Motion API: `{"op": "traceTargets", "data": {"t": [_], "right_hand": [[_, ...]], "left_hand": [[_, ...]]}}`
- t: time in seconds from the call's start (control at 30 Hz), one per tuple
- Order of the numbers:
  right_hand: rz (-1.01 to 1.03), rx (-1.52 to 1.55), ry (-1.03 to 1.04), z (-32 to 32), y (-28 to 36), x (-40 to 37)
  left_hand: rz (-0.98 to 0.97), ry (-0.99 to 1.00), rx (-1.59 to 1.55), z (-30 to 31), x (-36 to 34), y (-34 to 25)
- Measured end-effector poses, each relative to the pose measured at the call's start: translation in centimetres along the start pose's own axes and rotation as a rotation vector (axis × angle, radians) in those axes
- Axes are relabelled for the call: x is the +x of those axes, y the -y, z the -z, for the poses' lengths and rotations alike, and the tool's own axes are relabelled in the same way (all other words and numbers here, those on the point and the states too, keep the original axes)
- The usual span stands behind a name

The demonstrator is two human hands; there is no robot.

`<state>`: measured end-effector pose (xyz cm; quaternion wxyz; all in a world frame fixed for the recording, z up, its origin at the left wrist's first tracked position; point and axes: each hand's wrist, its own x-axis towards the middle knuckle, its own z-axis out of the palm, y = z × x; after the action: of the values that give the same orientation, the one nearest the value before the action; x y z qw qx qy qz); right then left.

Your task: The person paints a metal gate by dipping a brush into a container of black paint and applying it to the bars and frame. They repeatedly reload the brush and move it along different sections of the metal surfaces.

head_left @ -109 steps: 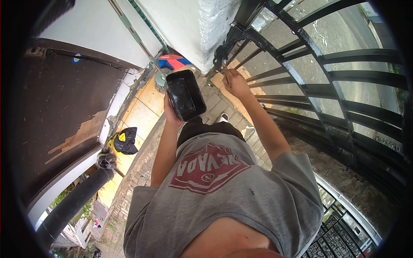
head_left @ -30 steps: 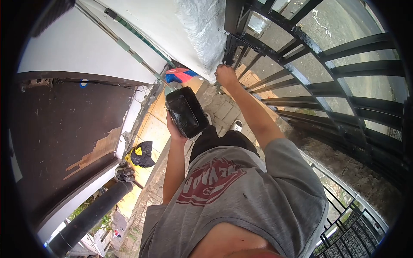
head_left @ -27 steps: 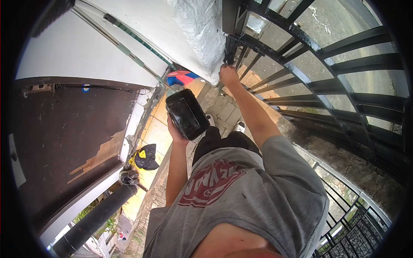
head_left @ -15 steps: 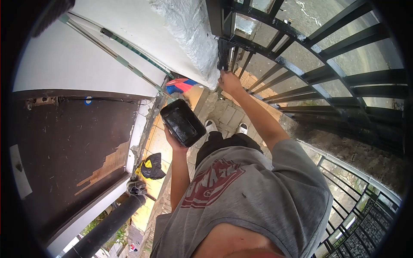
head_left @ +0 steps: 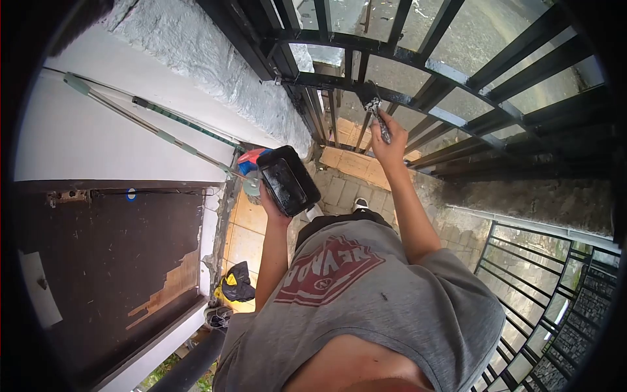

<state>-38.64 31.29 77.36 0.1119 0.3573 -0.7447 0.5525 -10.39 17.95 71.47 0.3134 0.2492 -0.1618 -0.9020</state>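
My right hand [head_left: 390,142] grips the handle of a paintbrush [head_left: 377,112], its handle speckled and its bristles dark. The bristles are up against a bar of the black metal gate [head_left: 418,63]; some of its bars shine as if wet. My left hand [head_left: 274,208] holds a black rectangular tray [head_left: 287,181] from below and the side, in front of my body. Dark, glossy paint covers the inside of the tray. The fingers under it are mostly hidden.
A rough white wall post [head_left: 215,59] adjoins the gate. Long poles [head_left: 157,130] lean on the white wall at left, above a dark brown door panel [head_left: 111,255]. A black plastic bag [head_left: 239,282] and a shoe [head_left: 217,317] lie on the tiles. A second railing [head_left: 522,281] stands at right.
My right hand has moved right along the gate, away from the white post, and the paintbrush now shows. The view has shifted; the tray stays in my left hand.
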Motion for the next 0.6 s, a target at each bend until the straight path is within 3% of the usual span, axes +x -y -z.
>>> {"op": "traceTargets", "data": {"t": [0.17, 0.37, 0.6], "right_hand": [[0.186, -0.041, 0.314, -2.4, 0.2, 0.5], [0.129, -0.303, 0.468, -7.1, -1.5, 3.4], [0.037, -0.212, 0.492, -6.3, 0.3, 6.5]], "left_hand": [[0.132, 0.023, -0.032, -2.5, 1.2, 3.2], [0.090, 0.062, -0.031, -4.9, -0.1, 6.5], [-0.020, -0.039, -0.034, -3.3, -3.7, 9.1]]}}
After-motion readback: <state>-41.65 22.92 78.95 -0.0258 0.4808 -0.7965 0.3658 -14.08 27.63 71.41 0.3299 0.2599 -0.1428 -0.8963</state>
